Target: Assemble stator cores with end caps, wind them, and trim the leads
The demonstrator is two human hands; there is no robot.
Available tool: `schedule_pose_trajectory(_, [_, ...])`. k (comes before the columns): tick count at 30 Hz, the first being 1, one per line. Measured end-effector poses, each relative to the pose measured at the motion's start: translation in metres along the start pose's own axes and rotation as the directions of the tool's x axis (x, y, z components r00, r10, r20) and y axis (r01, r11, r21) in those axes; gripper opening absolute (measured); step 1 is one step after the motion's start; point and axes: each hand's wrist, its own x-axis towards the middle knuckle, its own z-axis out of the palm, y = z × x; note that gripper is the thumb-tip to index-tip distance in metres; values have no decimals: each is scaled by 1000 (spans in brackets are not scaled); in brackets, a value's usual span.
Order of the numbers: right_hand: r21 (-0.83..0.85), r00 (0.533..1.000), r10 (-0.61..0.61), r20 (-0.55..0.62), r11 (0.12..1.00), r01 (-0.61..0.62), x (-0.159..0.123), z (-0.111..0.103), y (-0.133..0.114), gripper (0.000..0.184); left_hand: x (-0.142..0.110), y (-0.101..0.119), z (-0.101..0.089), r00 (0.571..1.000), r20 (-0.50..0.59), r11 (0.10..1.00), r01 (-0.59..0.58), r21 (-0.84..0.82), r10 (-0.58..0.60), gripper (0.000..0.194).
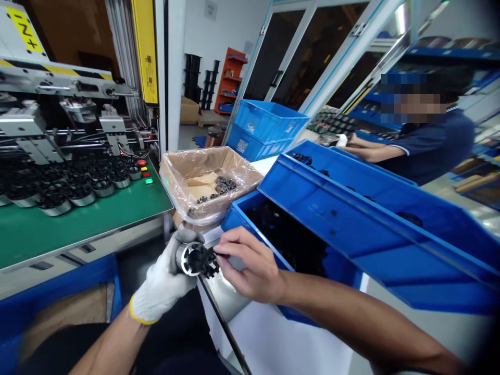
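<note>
My left hand [172, 276], in a white glove with a yellow cuff, is closed around a silver motor stator core [187, 260]. Its open end, with black slots inside, faces right. Bare, my right hand [250, 265] pinches a black plastic stator insulator [209, 262] between thumb and fingers. The toothed insulator is at the core's open end; whether it is partly inserted I cannot tell. Below and beyond the hands lies a white work surface [261, 323].
A plastic-lined carton [179, 174] holds several cores. Blue bins [312, 198] with black parts stand right. Left, a green machine table [117, 219] carries many black-topped stators [82, 192]. Stacked blue crates [265, 122] stand behind. A co-worker [429, 135] works at the far right.
</note>
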Motion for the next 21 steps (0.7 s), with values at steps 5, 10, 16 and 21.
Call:
schedule_pose_trajectory(5, [-29, 1000, -3, 2, 1000, 4, 1, -2, 1, 29, 3, 12, -5, 995, -101, 999, 17, 29, -14, 74])
schedule_pose_trajectory(10, [-55, 1000, -19, 13, 998, 20, 0, 1, 0, 25, 1, -5, -4, 999, 44, 1000, -18, 10, 17, 70])
schedule_pose_trajectory(16, [-10, 998, -33, 49, 999, 33, 0, -3, -2, 31, -5, -10, 6, 998, 66, 966, -31, 255, 15, 92])
schedule_pose_trajectory(21, [32, 974, -153, 165, 988, 150, -1, -4, 3, 54, -5, 2, 4, 996, 61, 983, -81, 166, 72, 80])
